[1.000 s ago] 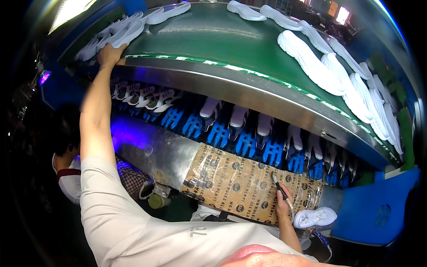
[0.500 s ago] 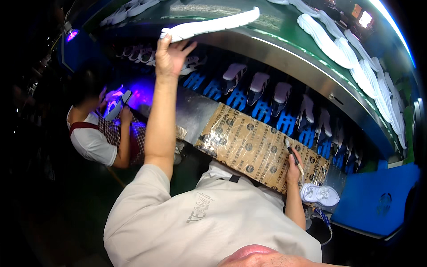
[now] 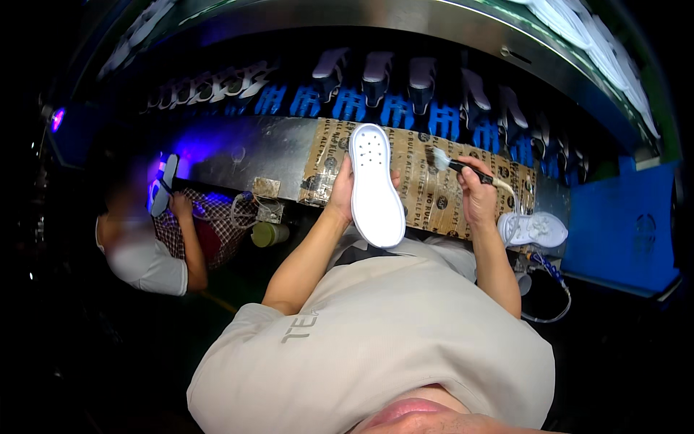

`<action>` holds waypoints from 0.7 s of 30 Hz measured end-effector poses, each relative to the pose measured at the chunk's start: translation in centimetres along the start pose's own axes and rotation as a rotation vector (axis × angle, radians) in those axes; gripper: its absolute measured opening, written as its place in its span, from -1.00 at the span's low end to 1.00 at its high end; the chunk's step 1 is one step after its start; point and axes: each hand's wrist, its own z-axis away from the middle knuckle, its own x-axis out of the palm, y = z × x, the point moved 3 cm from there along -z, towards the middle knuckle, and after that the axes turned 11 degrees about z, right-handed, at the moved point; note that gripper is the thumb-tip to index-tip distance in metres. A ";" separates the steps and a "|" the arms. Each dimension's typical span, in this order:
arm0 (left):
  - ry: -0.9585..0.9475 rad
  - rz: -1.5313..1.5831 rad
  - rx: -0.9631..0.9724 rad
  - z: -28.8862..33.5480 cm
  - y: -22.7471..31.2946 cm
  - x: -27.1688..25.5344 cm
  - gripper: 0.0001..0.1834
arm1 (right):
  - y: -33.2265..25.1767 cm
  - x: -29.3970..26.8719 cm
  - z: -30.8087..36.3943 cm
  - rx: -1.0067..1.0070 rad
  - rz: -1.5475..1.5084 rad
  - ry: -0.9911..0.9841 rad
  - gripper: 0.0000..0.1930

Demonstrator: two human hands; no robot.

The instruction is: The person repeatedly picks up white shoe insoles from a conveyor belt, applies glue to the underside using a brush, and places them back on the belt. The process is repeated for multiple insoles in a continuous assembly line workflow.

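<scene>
White sole in left hand, brush in right

Head view: smooth white rubbery shoe sole [image 3: 374,184], oval with small holes near the top, is standing lengthwise, its long axis running up-down, toe end pointing away. Left hand [image 3: 340,194] is gripping its left edge, fingers curled behind. Right hand [image 3: 477,197] is closing around a dark-handled brush [image 3: 455,163], bristles pointing left toward the sole, over patterned brown cardboard [image 3: 426,189].

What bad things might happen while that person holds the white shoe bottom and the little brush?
The left hand grips the white sole only along one edge, so it might slip and drop. The brush in the right hand has wet-looking bristles close to the sole; a careless stroke might smear the fingers or the cardboard behind.
</scene>
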 end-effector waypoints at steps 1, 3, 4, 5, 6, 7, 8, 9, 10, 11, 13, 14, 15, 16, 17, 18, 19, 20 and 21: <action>-0.067 0.034 -0.025 -0.2 -0.5 -0.1 -0.07 | -0.9 1.2 0.2 -0.031 0.086 -0.064 -0.70; -0.198 0.106 -0.064 -0.8 -0.9 0.1 -0.06 | -3.2 4.1 0.6 -0.009 0.237 -0.162 -0.74; -0.180 0.042 -0.019 -1.4 -0.8 0.0 -0.04 | -3.8 5.2 0.4 -0.078 0.262 -0.217 -0.78; -0.193 0.034 -0.017 -1.4 -0.8 0.6 -0.04 | -4.5 6.3 0.2 -0.069 0.360 -0.232 -0.76; -0.209 0.027 -0.018 -1.2 -0.8 1.7 -0.04 | -5.0 7.5 -0.1 -0.084 0.346 -0.219 -0.76; -0.224 0.018 -0.012 -1.2 -0.8 2.4 -0.04 | -5.2 8.6 -0.7 -0.101 0.329 -0.212 -0.76; -0.383 -0.030 -0.037 -1.8 -0.8 1.7 -0.08 | -5.4 9.2 -1.2 -0.164 0.421 -0.177 -0.76; -0.302 -0.036 0.005 -2.0 -1.0 2.0 -0.09 | -5.6 9.7 -1.7 -0.226 0.518 -0.145 -0.75; -0.220 -0.044 0.053 -2.0 -1.3 2.8 -0.11 | -5.3 10.1 -2.1 -0.430 0.641 -0.118 -0.75; -0.138 -0.053 0.100 -2.1 -1.4 3.2 -0.12 | -5.3 10.3 -1.9 -0.559 0.708 -0.156 -0.74; -0.161 -0.134 0.157 -2.2 -0.9 4.0 -0.14 | -5.3 11.0 -1.4 -0.817 0.838 -0.246 -0.72; -0.148 -0.102 0.161 -2.0 -0.4 4.1 -0.12 | -5.1 10.8 -1.7 -0.716 0.718 -0.276 -0.71; -0.135 -0.070 0.165 -1.9 0.1 4.1 -0.11 | -4.9 10.3 -2.0 -0.614 0.599 -0.304 -0.70; -0.155 -0.069 0.150 -2.0 0.6 3.9 -0.09 | -4.7 9.7 -2.2 -0.512 0.479 -0.329 -0.70; -0.192 -0.071 0.135 -2.3 1.1 4.1 -0.11 | -4.6 9.5 -2.3 -0.410 0.359 -0.352 -0.69; -0.193 -0.040 0.132 -2.3 1.1 4.8 -0.13 | -5.6 9.5 -2.1 -0.421 0.576 -0.293 -0.67; -0.194 -0.009 0.129 -2.2 1.1 5.4 -0.14 | -5.9 9.9 -1.7 -0.568 0.682 -0.337 -0.67; -0.178 0.058 0.171 -2.7 1.2 5.1 -0.16 | -6.1 10.3 -1.3 -0.715 0.787 -0.379 -0.67; -0.162 0.121 0.216 -3.1 1.5 5.0 -0.17 | -6.3 10.7 -0.8 -0.867 0.887 -0.420 -0.67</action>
